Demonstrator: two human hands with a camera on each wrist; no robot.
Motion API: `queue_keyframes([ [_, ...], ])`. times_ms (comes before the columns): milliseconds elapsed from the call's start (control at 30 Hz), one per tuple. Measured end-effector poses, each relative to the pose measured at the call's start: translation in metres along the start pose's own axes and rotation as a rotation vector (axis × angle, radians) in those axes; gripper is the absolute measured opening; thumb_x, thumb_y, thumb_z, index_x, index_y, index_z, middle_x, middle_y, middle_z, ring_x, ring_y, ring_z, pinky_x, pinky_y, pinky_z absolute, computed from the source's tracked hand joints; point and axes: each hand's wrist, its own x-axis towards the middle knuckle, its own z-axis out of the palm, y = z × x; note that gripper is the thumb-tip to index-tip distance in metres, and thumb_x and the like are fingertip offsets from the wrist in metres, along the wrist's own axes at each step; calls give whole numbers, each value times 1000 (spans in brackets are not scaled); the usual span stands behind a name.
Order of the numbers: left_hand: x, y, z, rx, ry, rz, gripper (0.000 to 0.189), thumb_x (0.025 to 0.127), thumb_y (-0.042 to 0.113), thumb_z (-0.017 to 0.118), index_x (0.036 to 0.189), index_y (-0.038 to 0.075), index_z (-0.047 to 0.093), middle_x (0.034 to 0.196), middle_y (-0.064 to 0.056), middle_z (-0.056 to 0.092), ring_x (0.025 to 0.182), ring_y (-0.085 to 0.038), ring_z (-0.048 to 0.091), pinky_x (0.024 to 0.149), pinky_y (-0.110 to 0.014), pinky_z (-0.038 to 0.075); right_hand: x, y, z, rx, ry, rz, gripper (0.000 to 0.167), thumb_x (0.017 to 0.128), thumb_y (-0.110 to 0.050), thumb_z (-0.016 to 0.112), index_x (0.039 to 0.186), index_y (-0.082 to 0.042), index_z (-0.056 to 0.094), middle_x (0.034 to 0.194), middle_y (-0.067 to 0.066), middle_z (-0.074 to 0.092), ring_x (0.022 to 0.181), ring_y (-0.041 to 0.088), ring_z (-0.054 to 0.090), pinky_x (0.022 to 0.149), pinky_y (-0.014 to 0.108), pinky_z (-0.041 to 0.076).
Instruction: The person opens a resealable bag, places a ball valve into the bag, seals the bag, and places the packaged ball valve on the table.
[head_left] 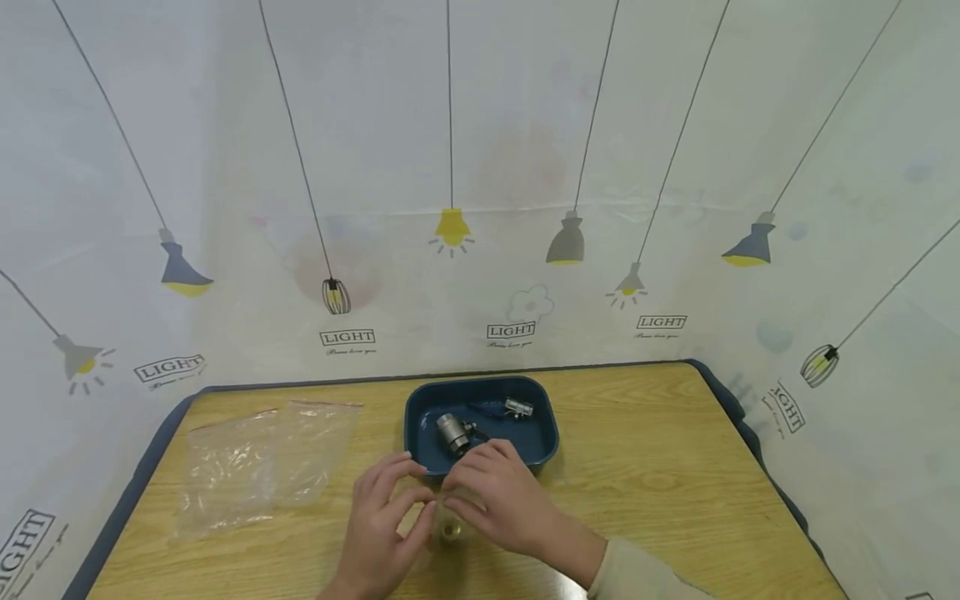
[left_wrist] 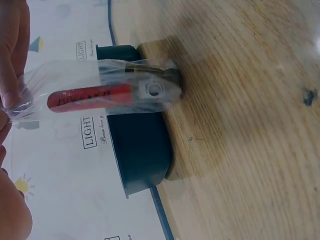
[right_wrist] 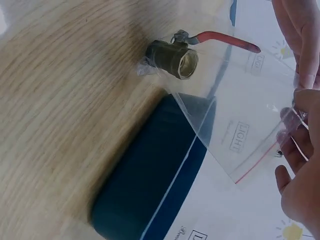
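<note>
A brass ball valve with a red lever handle point(left_wrist: 90, 98) sits inside a clear zip bag point(right_wrist: 235, 125). Both hands pinch the bag along its upper edge, and the valve hangs at the bottom, close over the table. My left hand point(head_left: 386, 525) has thumb and fingertips on the bag's top. Across from it, my right hand point(head_left: 502, 500) pinches the same edge, its fingertips almost meeting the left ones. From the head view only the valve's round opening point(head_left: 452, 531) shows below the fingers. A blue tray point(right_wrist: 145, 170) stands just beyond the bag.
Inside the tray lie a silver metal fitting point(head_left: 452, 433) and a smaller silver one point(head_left: 517, 407). Two flat clear zip bags point(head_left: 232, 475) lie on the wooden table point(head_left: 675, 467) at the left. A white cloth point(head_left: 495, 125) printed with lamps rises behind the table.
</note>
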Motion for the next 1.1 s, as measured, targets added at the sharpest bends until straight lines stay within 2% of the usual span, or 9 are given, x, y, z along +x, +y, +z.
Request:
queue_keyframes([
  [100,0,2,-2,12,-23,-12,14,91,24,63,80,17,69,111,-4,63,117,-27,53,102,-36,30,0,1,2,26,-4,14,9,89,-35,69,96,-29,68,94,-19,67,96,3,60,95,34,43],
  [333,-1,2,-2,55,-56,-40,7,86,21,68,80,17,67,112,-2,62,118,-26,53,100,-39,32,1,1,5,91,-68,72,7,91,-35,68,94,-29,69,91,-19,68,93,1,61,95,35,42],
  [700,-8,-1,-2,15,-106,-149,11,79,16,76,81,21,67,114,1,61,120,-27,51,100,-43,31,3,-3,10,92,-68,73,7,89,-34,70,94,-29,69,90,-20,68,91,1,58,93,35,42],
  [933,-7,-1,-2,15,-67,-84,4,84,19,72,82,19,68,113,-1,61,118,-29,52,101,-37,30,7,-6,7,112,-87,77,7,90,-34,69,94,-28,69,91,-21,67,91,1,56,93,34,41],
  [1100,-7,-3,-2,14,-37,-54,9,89,25,68,83,19,69,113,-2,62,116,-30,53,101,-37,31,8,-7,6,107,-108,92,5,91,-33,67,93,-29,69,89,-21,67,91,1,57,93,35,41],
])
